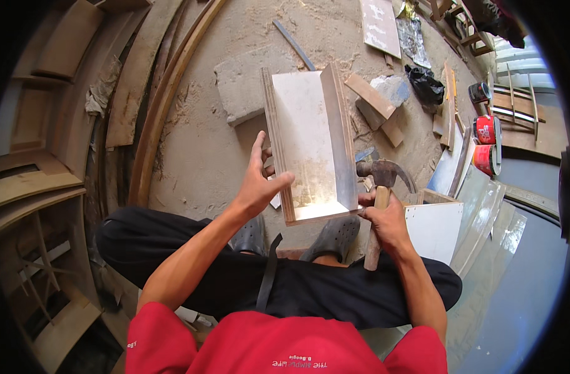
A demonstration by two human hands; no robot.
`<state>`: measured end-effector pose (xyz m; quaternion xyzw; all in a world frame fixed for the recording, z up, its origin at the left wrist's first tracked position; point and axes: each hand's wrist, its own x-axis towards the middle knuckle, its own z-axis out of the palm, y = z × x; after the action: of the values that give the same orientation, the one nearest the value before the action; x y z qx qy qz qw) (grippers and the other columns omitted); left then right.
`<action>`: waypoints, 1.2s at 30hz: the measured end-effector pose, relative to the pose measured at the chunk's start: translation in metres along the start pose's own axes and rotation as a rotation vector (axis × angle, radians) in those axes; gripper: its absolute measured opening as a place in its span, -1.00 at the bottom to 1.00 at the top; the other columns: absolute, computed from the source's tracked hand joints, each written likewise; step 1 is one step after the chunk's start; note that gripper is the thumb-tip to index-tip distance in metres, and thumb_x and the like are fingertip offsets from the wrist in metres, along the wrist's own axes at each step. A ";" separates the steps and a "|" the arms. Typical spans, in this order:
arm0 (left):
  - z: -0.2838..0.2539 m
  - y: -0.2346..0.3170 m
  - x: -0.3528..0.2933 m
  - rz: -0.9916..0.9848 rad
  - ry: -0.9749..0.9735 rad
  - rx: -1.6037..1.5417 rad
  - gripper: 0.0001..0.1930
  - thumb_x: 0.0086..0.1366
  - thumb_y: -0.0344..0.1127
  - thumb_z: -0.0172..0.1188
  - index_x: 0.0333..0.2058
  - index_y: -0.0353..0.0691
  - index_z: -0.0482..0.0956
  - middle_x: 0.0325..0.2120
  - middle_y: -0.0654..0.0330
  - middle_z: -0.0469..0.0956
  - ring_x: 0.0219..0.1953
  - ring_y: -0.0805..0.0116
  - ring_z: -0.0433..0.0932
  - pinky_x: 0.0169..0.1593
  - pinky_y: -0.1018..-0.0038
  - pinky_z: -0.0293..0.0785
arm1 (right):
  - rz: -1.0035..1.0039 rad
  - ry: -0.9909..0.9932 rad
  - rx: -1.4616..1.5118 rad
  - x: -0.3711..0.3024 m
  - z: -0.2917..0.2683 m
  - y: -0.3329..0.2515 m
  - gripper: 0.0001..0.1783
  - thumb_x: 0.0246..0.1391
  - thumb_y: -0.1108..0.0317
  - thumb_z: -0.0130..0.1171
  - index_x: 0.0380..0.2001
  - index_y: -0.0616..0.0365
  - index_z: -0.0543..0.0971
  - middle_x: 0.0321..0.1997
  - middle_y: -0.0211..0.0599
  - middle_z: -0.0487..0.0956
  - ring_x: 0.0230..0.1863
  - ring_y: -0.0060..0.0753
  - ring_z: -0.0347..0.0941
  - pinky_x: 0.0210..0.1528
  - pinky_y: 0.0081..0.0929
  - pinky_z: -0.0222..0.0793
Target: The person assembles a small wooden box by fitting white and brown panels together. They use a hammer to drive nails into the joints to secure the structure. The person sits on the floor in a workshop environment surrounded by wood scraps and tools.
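Note:
An open-topped plywood box (305, 128), drawer-like with a white inside, is tilted in front of me. Its two long sides and near end have walls; the far end shows none. My left hand (260, 181) holds the left wall, thumb over the edge and curled fingers against the outside, index finger stretched out. In my right hand (388, 221) is a claw hammer (382, 196), gripped by its wooden handle with the head upward. The right fingertips are close to the box's near right corner; whether they touch it is hard to see.
A concrete block (238, 93) lies behind the box, with wood offcuts (370, 96) right of it. Long boards (145, 68) line the left. Red cans (485, 131), a black plastic bag (425, 85) and a white panel (433, 227) are on the right.

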<state>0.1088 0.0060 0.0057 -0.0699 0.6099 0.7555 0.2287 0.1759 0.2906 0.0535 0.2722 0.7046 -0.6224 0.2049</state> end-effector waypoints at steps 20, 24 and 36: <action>0.006 0.042 0.007 0.290 -0.095 0.214 0.16 -0.04 -0.19 0.43 0.45 -0.24 -0.13 0.12 -0.12 0.26 0.04 0.13 0.49 0.03 0.23 0.55 | -0.081 -0.021 0.145 0.019 0.002 -0.020 -0.82 0.20 0.39 0.21 -0.20 0.18 0.47 -0.20 -0.37 0.55 -0.16 -0.46 0.53 -0.15 -0.37 0.55; 0.003 0.047 0.022 0.132 -0.073 0.125 0.07 0.15 -0.03 0.37 0.45 -0.32 -0.10 0.00 -0.19 0.40 -0.12 0.16 0.60 -0.16 0.36 0.65 | -0.091 -0.116 0.291 0.011 0.001 -0.045 -0.68 0.21 0.19 0.31 -0.23 0.12 0.41 -0.03 -0.22 0.57 -0.06 -0.37 0.55 -0.14 -0.32 0.60; 0.000 0.048 0.035 -0.553 -0.082 -0.236 -0.42 0.34 0.17 -0.01 0.03 -0.25 0.50 -0.12 0.05 0.57 -0.14 0.28 0.59 -0.08 0.39 0.56 | -0.229 -0.143 0.071 -0.012 0.007 -0.087 -0.39 0.01 0.24 0.49 -0.01 0.35 0.41 0.03 -0.07 0.58 -0.09 -0.35 0.61 -0.11 -0.41 0.65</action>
<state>0.0570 0.0085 0.0344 -0.2288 0.4659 0.7326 0.4403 0.1296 0.2751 0.1266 0.1517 0.6922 -0.6842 0.1725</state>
